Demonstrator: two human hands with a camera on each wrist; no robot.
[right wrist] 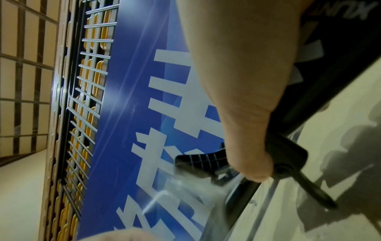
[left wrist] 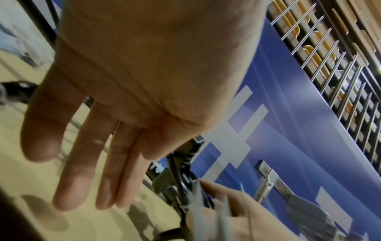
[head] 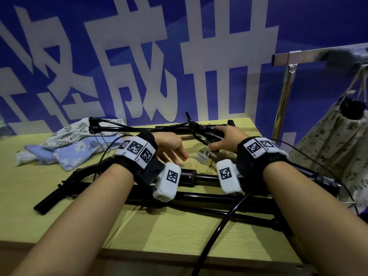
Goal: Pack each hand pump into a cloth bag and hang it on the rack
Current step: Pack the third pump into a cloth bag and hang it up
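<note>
Several black hand pumps lie across the yellow-green table. My right hand grips the head end of the far pump, whose tube runs left toward the cloth bags. The right wrist view shows my thumb curled over that pump's black lever. My left hand hovers just left of it, fingers straight and holding nothing. Floral cloth bags lie crumpled at the table's far left. Two more pumps lie under my wrists.
A metal rack with an upright post stands at the right. A filled floral bag hangs from it by strings, a black pump top showing. A blue banner backs the table. Wrist-camera cables cross the front.
</note>
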